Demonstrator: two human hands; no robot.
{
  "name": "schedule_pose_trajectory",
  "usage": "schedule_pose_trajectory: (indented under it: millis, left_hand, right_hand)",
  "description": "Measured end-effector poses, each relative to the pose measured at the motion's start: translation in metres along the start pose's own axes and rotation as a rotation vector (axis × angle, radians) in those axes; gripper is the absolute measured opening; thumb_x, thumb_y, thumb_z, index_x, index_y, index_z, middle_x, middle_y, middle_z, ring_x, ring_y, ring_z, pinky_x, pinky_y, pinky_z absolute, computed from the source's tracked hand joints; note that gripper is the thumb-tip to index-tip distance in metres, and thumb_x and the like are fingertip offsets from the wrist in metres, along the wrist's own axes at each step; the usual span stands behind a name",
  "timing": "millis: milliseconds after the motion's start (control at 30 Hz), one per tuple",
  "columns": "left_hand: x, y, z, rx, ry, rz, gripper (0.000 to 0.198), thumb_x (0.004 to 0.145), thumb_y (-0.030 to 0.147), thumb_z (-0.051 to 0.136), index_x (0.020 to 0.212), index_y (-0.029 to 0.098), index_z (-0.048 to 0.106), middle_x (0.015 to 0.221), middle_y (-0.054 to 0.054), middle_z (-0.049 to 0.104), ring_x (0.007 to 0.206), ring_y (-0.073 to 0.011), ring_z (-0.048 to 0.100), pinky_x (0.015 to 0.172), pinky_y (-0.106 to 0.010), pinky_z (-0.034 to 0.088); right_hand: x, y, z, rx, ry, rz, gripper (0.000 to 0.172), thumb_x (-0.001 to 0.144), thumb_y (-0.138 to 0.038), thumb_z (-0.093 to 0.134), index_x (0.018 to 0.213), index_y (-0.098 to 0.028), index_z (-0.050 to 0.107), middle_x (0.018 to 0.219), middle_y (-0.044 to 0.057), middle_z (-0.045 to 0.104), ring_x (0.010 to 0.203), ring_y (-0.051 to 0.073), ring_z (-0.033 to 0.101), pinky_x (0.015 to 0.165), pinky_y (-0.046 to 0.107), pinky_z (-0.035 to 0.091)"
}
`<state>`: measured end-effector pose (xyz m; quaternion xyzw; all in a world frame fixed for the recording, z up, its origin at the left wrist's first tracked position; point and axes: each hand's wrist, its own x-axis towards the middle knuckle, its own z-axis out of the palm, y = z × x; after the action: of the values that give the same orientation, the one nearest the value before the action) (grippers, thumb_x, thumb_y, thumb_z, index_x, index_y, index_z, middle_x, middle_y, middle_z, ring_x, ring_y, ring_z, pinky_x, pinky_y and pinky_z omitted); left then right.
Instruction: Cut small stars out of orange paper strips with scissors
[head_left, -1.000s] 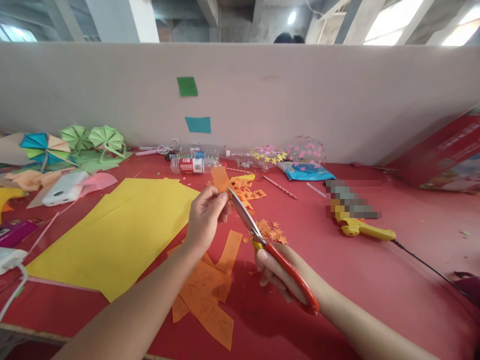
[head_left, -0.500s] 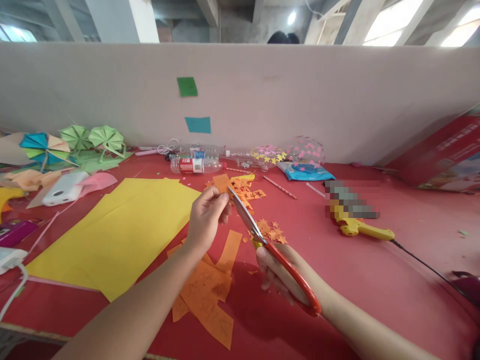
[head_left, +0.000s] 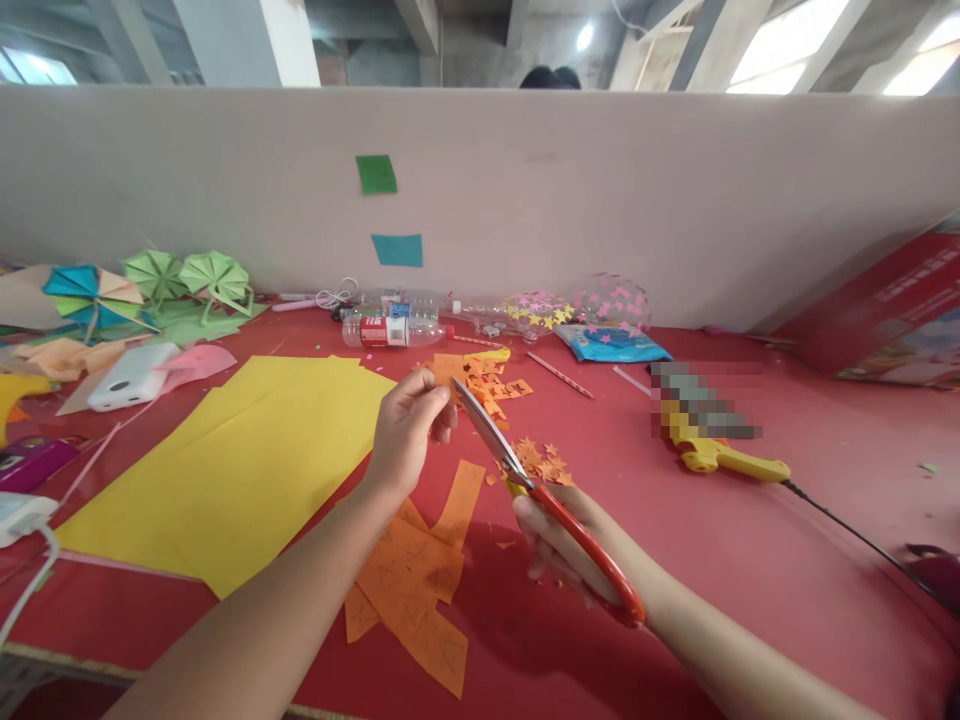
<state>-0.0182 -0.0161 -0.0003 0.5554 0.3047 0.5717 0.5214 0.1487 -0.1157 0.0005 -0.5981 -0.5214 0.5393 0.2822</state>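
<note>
Two fingers of our left hand pinched an orange paper bit above the red table. Our right hand was closed round the scissors, whose blades met the bit. Farther back, a clear ball held pink stars. A bottle lay sideways. Less of the bit showed than a second before.

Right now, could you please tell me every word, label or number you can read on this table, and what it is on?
Nothing is legible.
Bottle: red label, print too blurred.
Red box: white lettering too small.
Glue gun: upper part masked.
</note>
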Motion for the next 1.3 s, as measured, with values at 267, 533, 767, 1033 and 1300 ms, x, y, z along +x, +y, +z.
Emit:
schedule_pose_trajectory:
  millis: [267, 533, 767, 1033, 1300]
  left_hand:
    - [0.0037, 0.0035, -0.0022, -0.009, 0.036, -0.024, 0.019, 0.078, 0.024, 0.054, 0.061, 0.019, 0.050, 0.051, 0.004, 0.055, 0.042, -0.0056, 0.046, 0.041, -0.018, 0.035]
    - [0.0049, 0.0046, -0.0006, -0.062, 0.058, -0.043, 0.017, 0.078, 0.028, 0.057, 0.065, 0.018, 0.053, 0.051, 0.004, 0.055, 0.040, -0.0054, 0.044, 0.039, -0.018, 0.032]
    - [0.0002, 0.0008, 0.0033, -0.066, -0.003, -0.071, 0.019, 0.081, 0.027, 0.055, 0.064, 0.018, 0.054, 0.057, 0.003, 0.057, 0.043, -0.0056, 0.046, 0.042, -0.019, 0.036]
    - [0.0028, 0.0060, 0.0004, -0.009, 0.021, -0.035, 0.017, 0.077, 0.024, 0.053, 0.061, 0.019, 0.051, 0.053, 0.004, 0.054, 0.042, -0.0057, 0.044, 0.042, -0.019, 0.034]
    - [0.0042, 0.0060, -0.0021, 0.014, -0.027, -0.042, 0.020, 0.077, 0.023, 0.053, 0.058, 0.018, 0.049, 0.052, 0.005, 0.052, 0.043, -0.0056, 0.043, 0.042, -0.019, 0.033]
  right_hand:
    - [0.0011, 0.0024, -0.0017, -0.024, -0.016, -0.009, 0.046, 0.078, -0.063, 0.053, 0.060, -0.022, 0.040, 0.032, -0.012, 0.034, 0.028, 0.007, 0.036, 0.033, 0.019, 0.032]
    - [0.0005, -0.0018, -0.0008, -0.016, -0.034, -0.002, 0.051, 0.071, -0.068, 0.057, 0.059, -0.021, 0.042, 0.040, -0.008, 0.044, 0.031, 0.006, 0.041, 0.029, 0.018, 0.026]
    - [0.0021, 0.0001, -0.0005, 0.038, 0.005, -0.043, 0.051, 0.071, -0.067, 0.059, 0.057, -0.022, 0.041, 0.034, -0.010, 0.035, 0.037, 0.011, 0.049, 0.034, 0.020, 0.034]
    - [0.0028, 0.0002, -0.0027, 0.030, -0.019, -0.042, 0.051, 0.072, -0.068, 0.058, 0.057, -0.022, 0.040, 0.035, -0.010, 0.036, 0.033, 0.008, 0.043, 0.037, 0.022, 0.038]
    - [0.0033, 0.0024, -0.0030, -0.004, -0.031, -0.049, 0.055, 0.072, -0.075, 0.051, 0.060, -0.022, 0.042, 0.035, -0.009, 0.037, 0.045, 0.013, 0.054, 0.043, 0.022, 0.043]
